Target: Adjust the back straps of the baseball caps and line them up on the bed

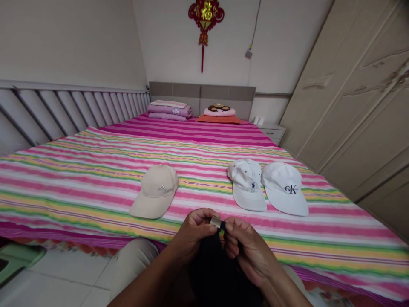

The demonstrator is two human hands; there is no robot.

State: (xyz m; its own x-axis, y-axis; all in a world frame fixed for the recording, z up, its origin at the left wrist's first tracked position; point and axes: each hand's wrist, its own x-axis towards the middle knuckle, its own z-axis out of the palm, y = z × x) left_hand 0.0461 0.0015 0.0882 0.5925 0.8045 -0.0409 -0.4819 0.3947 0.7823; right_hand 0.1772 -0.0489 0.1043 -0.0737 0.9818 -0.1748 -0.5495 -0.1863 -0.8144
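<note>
A black cap (pixel 220 273) hangs low between my hands in front of my lap, its strap side up. My left hand (pixel 200 228) is closed, thumb and fingers pinching the metal buckle (pixel 216 221) on the cap's strap. Just to the right, my right hand (pixel 241 238) pinches the dark strap (pixel 223 225) where it comes out of the buckle. Most of the cap is in shadow. On the bed beyond lie a beige cap (pixel 158 187) at left, and a white cap with a small dark emblem (pixel 247 181) beside a white cap with dark letters (pixel 283 185) at right.
The bed wears a striped sheet (pixel 105 170). Folded purple bedding (pixel 171 111) and a pink pillow (pixel 219 111) lie by the headboard (pixel 179 90). A railing (pixel 96 106) runs along the left, a wardrobe (pixel 351 106) along the right. A green stool (pixel 22 258) stands at lower left.
</note>
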